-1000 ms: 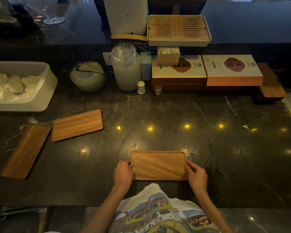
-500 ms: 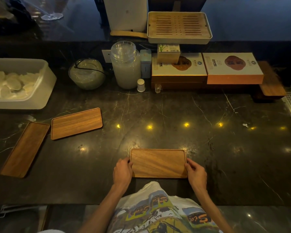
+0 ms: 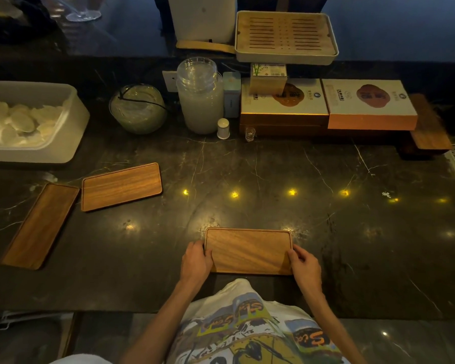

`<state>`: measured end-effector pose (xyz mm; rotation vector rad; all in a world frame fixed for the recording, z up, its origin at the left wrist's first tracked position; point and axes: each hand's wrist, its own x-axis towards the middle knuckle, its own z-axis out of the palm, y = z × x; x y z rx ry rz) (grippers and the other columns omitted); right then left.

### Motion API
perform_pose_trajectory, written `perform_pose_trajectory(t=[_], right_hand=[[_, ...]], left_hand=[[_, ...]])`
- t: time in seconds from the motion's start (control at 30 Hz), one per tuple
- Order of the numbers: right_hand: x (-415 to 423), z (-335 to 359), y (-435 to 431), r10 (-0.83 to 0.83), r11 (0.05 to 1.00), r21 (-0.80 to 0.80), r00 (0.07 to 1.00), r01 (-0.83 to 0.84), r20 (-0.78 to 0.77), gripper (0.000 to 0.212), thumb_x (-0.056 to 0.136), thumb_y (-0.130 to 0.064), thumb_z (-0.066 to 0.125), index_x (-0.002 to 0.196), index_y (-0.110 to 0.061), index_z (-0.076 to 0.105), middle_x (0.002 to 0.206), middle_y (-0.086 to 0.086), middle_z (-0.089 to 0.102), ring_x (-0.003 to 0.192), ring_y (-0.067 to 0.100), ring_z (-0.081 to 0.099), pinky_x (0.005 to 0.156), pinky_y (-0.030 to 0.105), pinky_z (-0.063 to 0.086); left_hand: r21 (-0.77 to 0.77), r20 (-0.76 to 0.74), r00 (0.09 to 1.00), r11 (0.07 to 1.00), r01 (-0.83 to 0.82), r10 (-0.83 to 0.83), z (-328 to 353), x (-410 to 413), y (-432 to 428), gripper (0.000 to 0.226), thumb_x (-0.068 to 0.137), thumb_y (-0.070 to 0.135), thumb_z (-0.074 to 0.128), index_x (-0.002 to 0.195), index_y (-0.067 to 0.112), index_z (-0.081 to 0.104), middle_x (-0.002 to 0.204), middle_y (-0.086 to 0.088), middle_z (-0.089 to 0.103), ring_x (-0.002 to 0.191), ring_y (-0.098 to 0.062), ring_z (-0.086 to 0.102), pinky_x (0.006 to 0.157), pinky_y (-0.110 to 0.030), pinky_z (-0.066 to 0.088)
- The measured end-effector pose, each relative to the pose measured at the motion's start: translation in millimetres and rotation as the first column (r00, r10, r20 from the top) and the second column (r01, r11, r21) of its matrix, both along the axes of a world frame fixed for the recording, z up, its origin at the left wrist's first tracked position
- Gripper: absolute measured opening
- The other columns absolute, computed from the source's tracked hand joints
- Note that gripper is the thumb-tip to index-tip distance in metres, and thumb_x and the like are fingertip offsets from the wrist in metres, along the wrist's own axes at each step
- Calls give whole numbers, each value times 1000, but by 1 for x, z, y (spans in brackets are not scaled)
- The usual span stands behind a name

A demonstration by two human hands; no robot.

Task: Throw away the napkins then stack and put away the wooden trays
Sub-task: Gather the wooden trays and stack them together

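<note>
Nothing shifted since the earlier frames: near wooden tray (image 3: pixel 248 250) lay flat at the table (image 3: pixel 326 232) front edge, left hand (image 3: pixel 196 261) and right hand (image 3: pixel 305 266) clasping its short ends. Two more trays (image 3: pixel 121 186) (image 3: pixel 40 225) sat well apart, left. Risk: smooth rim slipping on lift; no napkins visible.

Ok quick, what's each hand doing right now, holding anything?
Left hand: closed on the left end of the wooden tray lying on the counter.
Right hand: closed on the right end of the same tray.
</note>
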<state>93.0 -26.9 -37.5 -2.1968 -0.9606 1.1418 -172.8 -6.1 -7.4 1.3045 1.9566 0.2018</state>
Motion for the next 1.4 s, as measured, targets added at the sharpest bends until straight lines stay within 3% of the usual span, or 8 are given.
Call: perform_pose_trajectory(t=[0.23,0.33,0.47,0.6,0.87,1.0,1.17,1.4], right_hand=[[-1,3,0,23,1000,-7,999,-23,49,39,98,-27,51,134,-14,56,125,9,64,112,22,58,92,38,48],[-7,8,5,89,995,15,976,-94,200,38,97,-29,51,131,-14,57,118,11,65,100,19,59,85,35,50],[-40,24,38,247,961,-4,853,-276,459,42,95,-30,53,132,-10,54,128,16,55,119,31,51,97,44,46],[-109,46,100,388,869,-8,673,-494,630,41,92,-29,56,128,-9,57,125,16,59,116,34,52,95,42,44],[-295,55,209,683,723,-126,675,-679,279,35,95,-29,49,117,-8,63,113,16,69,110,34,62,93,42,50],[-345,40,234,630,775,-164,767,-610,123,35,96,-26,52,124,-5,59,124,15,63,113,30,60,91,36,47],[-365,23,247,540,838,-135,838,-529,70,35,95,-19,54,129,-10,56,127,13,62,115,28,58,99,40,48],[-356,15,255,487,866,-122,873,-484,-9,24,92,-6,49,113,-11,60,115,13,66,105,31,64,93,47,53]], left_hand=[[9,-31,1000,1000,-3,3,-3,-3,2,25,98,26,49,109,7,61,109,-13,63,97,-29,63,85,-45,53],[-28,-79,996,999,-32,29,0,-11,6,29,97,35,48,104,10,62,101,-11,68,94,-30,65,82,-44,55],[19,-145,983,994,-112,113,8,-48,18,32,96,38,45,103,12,62,105,-14,69,100,-36,64,83,-42,50],[40,-192,934,953,-299,301,21,-125,46,35,96,38,45,110,12,64,114,-19,67,110,-40,61,90,-44,47],[181,-149,811,822,-541,566,29,-287,103,32,97,20,44,114,-1,62,116,-25,64,111,-42,59,94,-48,49],[138,-156,777,792,-595,610,11,-323,126,37,97,18,48,130,3,53,132,-22,52,124,-39,49,104,-49,43],[173,-167,768,785,-595,618,-16,-330,138,30,94,11,53,122,0,55,130,-21,45,114,-39,52,96,-46,44],[192,-78,806,802,-565,586,-13,-318,135,49,86,-2,61,132,5,43,131,-20,39,111,-36,52,95,-46,48]])
